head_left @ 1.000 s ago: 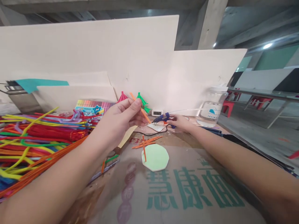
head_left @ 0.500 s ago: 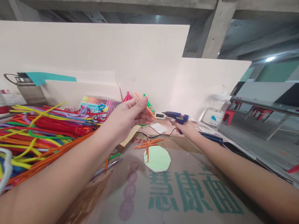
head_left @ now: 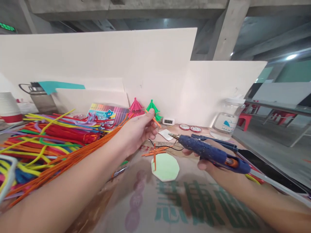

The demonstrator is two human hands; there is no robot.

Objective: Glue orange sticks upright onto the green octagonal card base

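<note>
Between the thumb and fingers of my left hand (head_left: 143, 127) is a short orange pipe cleaner piece (head_left: 156, 122). My right hand (head_left: 204, 160) is wrapped round a blue hot glue gun (head_left: 204, 148), its metal nozzle pointing left toward that piece, a glue stick trailing out at the back. Below both hands lies a pale green many-sided board (head_left: 167, 168). One orange stick (head_left: 155, 158) stands upright at its left edge. Several loose orange pieces (head_left: 157, 150) lie just behind the board.
A heap of coloured pipe cleaners (head_left: 48, 139) covers the left side. Behind stand a pink pointed ornament (head_left: 135, 106), a green one (head_left: 152, 105), a small digital clock (head_left: 168, 121) and a marker set (head_left: 107, 113). At right are a clear jar (head_left: 224, 121) and blue-handled tool (head_left: 218, 143).
My right hand has lifted the glue gun and brought it nearer, nozzle toward my left hand. The left hand has moved slightly down, still pinching the orange piece. The view has shifted a little.
</note>
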